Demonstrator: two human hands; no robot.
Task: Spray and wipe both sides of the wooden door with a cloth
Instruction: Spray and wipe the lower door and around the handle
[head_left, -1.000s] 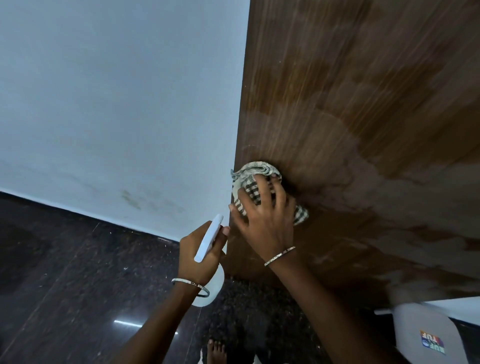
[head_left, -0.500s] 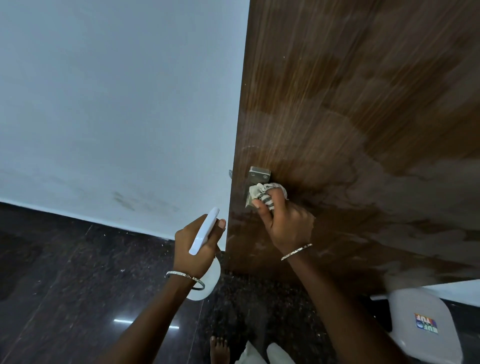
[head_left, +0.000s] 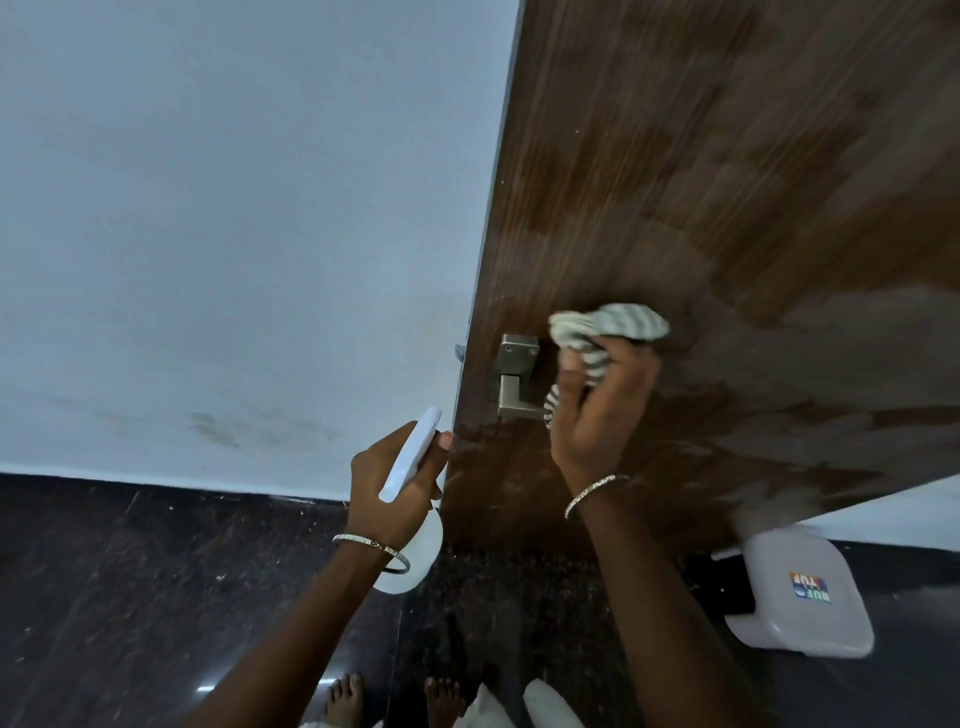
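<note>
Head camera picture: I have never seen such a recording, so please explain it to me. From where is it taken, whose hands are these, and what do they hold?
There is no machine here. A person wears a camera on the head, looking forward and down, so you see their own two arms. The left hand grips a white spray bottle. The right hand grips a bunched striped cloth against the wooden door, just right of the metal door handle. The door shows darker and lighter patches, likely damp. Left of the door is a pale wall; below are the dark floor, the person's bare feet and a white plastic stool.
</note>
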